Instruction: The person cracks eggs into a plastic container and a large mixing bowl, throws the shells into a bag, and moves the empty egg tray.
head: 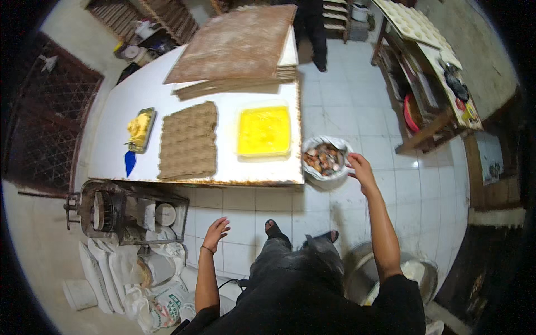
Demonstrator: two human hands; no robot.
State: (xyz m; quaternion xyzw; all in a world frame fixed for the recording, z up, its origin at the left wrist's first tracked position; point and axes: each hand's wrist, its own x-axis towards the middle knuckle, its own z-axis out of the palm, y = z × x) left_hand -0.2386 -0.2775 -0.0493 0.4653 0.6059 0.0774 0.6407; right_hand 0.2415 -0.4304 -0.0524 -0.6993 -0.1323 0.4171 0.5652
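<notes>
Above the floor tiles in front of the white table [234, 171], my left hand [216, 234] hangs with nothing in it, fingers loosely apart. My right hand [362, 172] is at the right rim of a bin lined with a white plastic bag [350, 146]; its fingers are spread and hold nothing that I can see. Cracked eggshells [325, 159] fill the bin, which stands against the table's right corner. On the table, a clear plastic tub of yellow liquid [264, 130] lies nearest that corner. Left of it rests a cardboard egg tray [188, 140].
A blue scraper [130, 163] lies by a container of yellow spread [141, 130]. Brown boards [234, 46] are stacked behind. A machine [125, 212], sacks [167, 301] and a large metal bowl [431, 272] flank me. Dough pieces [412, 21] sit right; a person's leg [317, 37] shows behind.
</notes>
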